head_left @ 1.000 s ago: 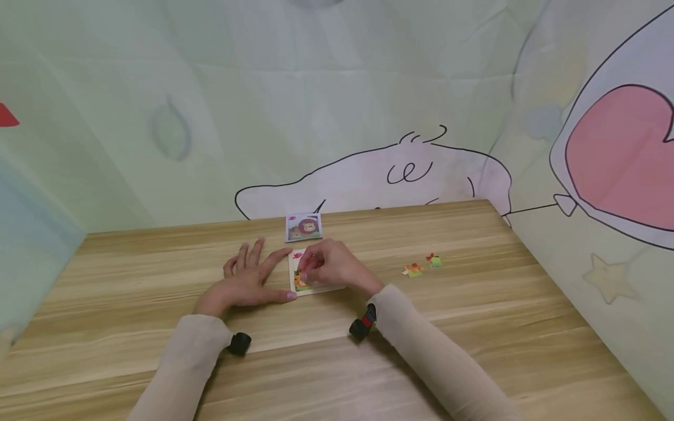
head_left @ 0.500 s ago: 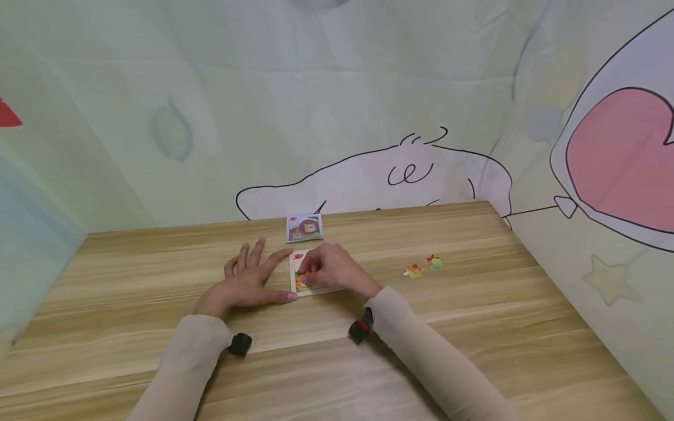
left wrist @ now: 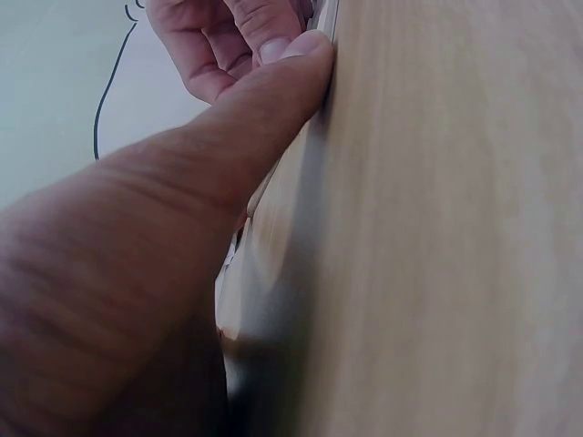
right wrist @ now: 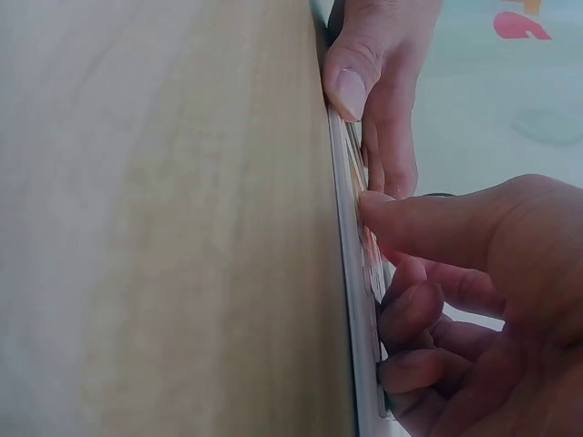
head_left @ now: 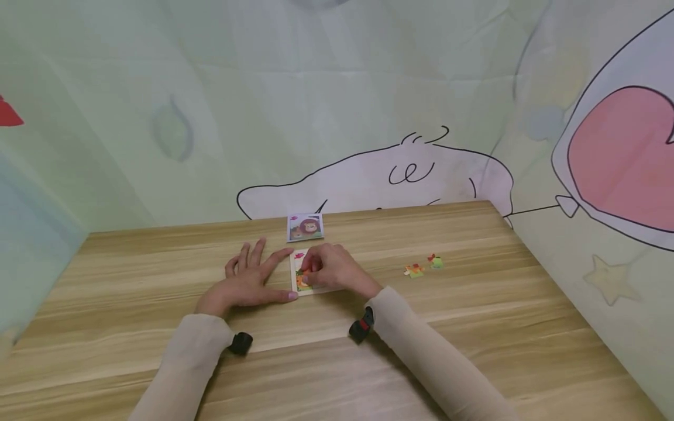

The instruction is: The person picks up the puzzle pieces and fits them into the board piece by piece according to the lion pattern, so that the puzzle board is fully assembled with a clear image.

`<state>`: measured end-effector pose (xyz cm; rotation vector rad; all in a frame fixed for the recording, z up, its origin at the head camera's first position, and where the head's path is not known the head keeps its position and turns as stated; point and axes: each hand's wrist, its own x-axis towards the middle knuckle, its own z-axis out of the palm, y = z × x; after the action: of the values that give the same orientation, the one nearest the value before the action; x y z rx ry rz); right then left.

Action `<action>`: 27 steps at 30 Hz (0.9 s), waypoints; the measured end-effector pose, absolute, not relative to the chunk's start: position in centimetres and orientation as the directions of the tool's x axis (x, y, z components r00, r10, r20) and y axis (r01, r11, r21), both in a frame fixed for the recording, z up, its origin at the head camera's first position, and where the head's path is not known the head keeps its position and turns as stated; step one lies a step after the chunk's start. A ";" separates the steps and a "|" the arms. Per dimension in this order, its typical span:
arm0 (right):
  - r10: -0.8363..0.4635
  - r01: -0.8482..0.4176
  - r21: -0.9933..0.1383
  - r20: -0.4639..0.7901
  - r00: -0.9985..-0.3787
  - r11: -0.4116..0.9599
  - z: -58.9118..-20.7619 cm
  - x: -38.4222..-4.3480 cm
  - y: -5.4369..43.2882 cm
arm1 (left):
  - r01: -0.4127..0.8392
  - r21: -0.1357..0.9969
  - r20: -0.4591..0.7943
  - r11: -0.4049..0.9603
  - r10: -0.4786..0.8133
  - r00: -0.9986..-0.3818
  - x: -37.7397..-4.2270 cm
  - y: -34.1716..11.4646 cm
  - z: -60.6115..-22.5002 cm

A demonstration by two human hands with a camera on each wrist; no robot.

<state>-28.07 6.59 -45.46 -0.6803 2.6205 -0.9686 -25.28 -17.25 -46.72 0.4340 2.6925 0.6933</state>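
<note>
A small jigsaw puzzle board with a pale frame lies flat on the table, partly covered by the hands. My left hand is spread beside it, thumb and index finger touching the board's left corners. Over the board, my right hand pinches an orange and green puzzle piece at the lower left part of the picture. In the right wrist view, that piece appears slightly tilted above the board, its edge under the thumb. The other fingers are curled low over the board, and much of the picture is hidden.
Behind the board lies a lion picture card near the table's back edge. To the right are two loose puzzle pieces, one orange and one green with red. A printed cloth backdrop rises behind the wooden table.
The right fingers have shifted very slightly at the piece on the board. My left hand stays in place, and the loose pieces have not moved.
</note>
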 end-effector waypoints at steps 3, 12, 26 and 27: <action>-0.502 -0.314 -0.684 -0.088 -0.860 0.659 -45.4 -28.1 6.7 | 0.205 0.503 -0.237 0.840 0.362 -0.901 -25.3 -17.1 -46.6; -0.474 -0.296 -0.731 -0.042 -0.880 0.615 -45.3 -28.1 7.2 | 0.205 0.499 -0.238 0.842 0.361 -0.902 -25.4 -17.2 -46.8; -0.423 -0.283 -0.750 0.004 -0.906 0.598 -44.2 -27.9 9.8 | 0.200 0.496 -0.241 0.845 0.356 -0.903 -25.3 -17.1 -46.8; -0.415 -0.278 -0.749 0.004 -0.910 0.601 -44.1 -27.9 10.1 | 0.202 0.502 -0.238 0.841 0.359 -0.903 -25.3 -17.2 -46.7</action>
<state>-27.85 10.14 -44.09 -0.5800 2.6554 -1.1983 -25.32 -17.15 -46.73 0.4225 2.6960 0.6836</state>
